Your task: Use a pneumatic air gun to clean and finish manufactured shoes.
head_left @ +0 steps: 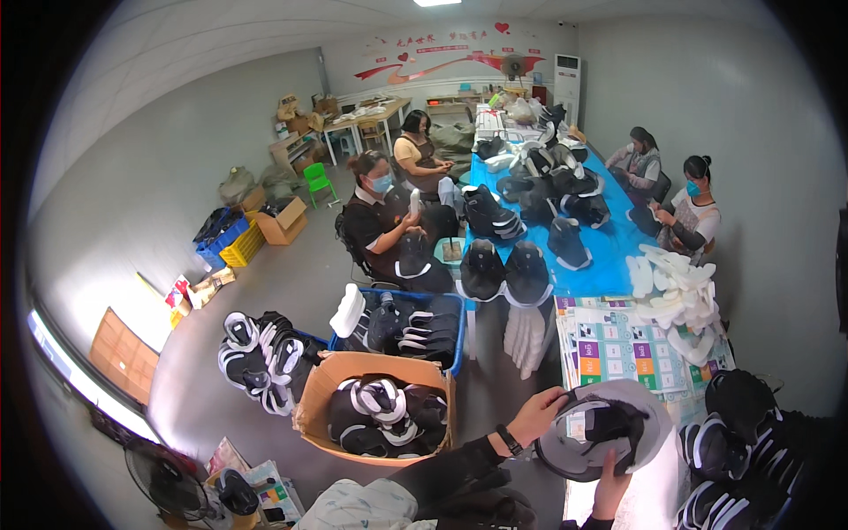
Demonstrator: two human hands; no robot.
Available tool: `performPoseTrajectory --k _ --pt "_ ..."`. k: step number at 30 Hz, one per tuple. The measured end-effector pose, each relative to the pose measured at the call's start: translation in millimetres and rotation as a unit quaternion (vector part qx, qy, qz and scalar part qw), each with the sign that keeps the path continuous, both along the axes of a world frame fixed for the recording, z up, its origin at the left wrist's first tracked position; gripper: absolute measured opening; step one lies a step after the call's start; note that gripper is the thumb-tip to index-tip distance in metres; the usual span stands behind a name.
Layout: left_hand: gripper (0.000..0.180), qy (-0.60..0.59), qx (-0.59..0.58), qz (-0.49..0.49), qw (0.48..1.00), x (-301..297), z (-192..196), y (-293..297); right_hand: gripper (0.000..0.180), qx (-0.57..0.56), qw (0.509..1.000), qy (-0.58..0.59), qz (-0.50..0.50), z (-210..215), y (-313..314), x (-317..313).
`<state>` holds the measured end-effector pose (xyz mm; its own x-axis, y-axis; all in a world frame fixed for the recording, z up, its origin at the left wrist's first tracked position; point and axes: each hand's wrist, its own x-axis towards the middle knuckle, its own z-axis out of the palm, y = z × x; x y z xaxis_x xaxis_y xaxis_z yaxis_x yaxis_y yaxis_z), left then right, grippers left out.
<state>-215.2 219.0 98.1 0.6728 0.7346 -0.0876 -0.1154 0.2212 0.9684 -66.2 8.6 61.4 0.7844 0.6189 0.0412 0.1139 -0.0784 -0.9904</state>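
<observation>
A black and light-grey cap (649, 415), its hollow inside turned up toward me, is held above the near end of the table. My left hand (536, 417), with a dark band at the wrist, pinches its left edge. From below, my right hand (611, 484) grips its near edge, the thumb laid over the rim. Under and beyond the cap lie printed sheets (609, 340). White curved pieces (676, 287) are heaped on the sheets' far right part. Beside my right hand, more black caps with pale edges (720, 450) are stacked.
A cardboard box (309, 415) and a blue crate (461, 327), both holding black caps, stand left of the table. More caps (265, 358) are stacked beside them. Black caps (527, 272) cover much of the blue tabletop (609, 256). Several people sit along both sides.
</observation>
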Motion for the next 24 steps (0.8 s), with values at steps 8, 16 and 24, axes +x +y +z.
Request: performPoseTrajectory --k 8,16,24 --pt "0.025 -0.001 0.213 -0.02 0.977 -1 19 -8 0.078 -0.153 0.974 0.021 -0.168 20 0 0" --pt "0.022 -0.009 0.164 -0.051 0.985 5 35 -11 0.042 0.079 0.972 0.033 -0.218 46 -1 -4" --pt "0.017 -0.017 0.056 0.02 0.998 31 -13 -13 0.045 -0.049 0.973 0.144 -0.175 3 -31 -13"
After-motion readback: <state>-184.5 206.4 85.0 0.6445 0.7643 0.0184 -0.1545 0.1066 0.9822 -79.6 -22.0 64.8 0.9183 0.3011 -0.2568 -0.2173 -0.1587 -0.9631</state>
